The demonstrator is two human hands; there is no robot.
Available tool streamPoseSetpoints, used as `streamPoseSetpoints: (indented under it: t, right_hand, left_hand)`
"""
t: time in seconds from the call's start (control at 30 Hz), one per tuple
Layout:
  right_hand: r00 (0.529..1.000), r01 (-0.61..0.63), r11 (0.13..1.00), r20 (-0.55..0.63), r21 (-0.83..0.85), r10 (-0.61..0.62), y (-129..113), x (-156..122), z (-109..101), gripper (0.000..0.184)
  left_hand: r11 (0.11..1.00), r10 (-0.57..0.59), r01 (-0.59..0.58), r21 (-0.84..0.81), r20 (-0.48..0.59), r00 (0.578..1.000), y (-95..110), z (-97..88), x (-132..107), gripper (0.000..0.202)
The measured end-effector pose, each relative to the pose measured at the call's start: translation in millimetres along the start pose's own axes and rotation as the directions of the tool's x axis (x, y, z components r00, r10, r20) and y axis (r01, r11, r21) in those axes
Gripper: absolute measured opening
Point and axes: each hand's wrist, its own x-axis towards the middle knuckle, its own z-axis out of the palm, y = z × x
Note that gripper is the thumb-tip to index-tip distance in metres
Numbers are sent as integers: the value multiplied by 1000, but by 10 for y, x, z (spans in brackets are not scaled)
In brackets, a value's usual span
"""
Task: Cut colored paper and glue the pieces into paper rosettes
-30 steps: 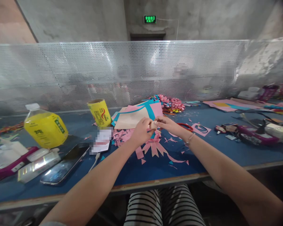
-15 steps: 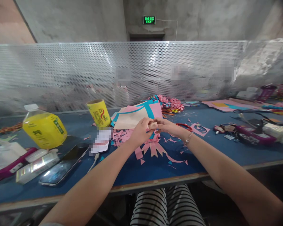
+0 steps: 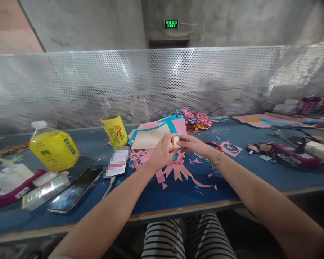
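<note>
Both my hands meet above the middle of the blue table (image 3: 232,172). My left hand (image 3: 162,153) and my right hand (image 3: 192,144) pinch the same small pale piece of paper (image 3: 175,141) between their fingertips. Under them lie pink paper cuttings (image 3: 178,171) and scraps. Just behind is a stack of pink, blue and beige paper sheets (image 3: 156,133). A red scissors handle (image 3: 214,145) shows beside my right wrist.
A yellow drink bottle (image 3: 53,148), a yellow tape roll (image 3: 115,129), a phone (image 3: 74,190), a tissue pack (image 3: 9,178) and a clear box (image 3: 44,190) lie at left. Folded paper flowers (image 3: 196,119) are behind. Cables and chargers (image 3: 294,153) are at right. A perforated metal screen (image 3: 162,82) backs the table.
My hands stay together at the small piece, the fingers shifting slightly on it. The view has moved a little.
</note>
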Motion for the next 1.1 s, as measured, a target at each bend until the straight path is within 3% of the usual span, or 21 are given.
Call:
streamPoseSetpoints:
  t: [0.5, 1.1]
  right_hand:
    - [996, 42, 999, -73, -28, -44, -2, 22, 21, 31]
    - [993, 96, 988, -57, -121, -103, 114, 78, -69, 29]
  left_hand:
    - [999, 46, -46, 15, 14, 999, -5, -1, 2, 32]
    - [998, 57, -55, -23, 75, 996, 41, -17, 23, 37]
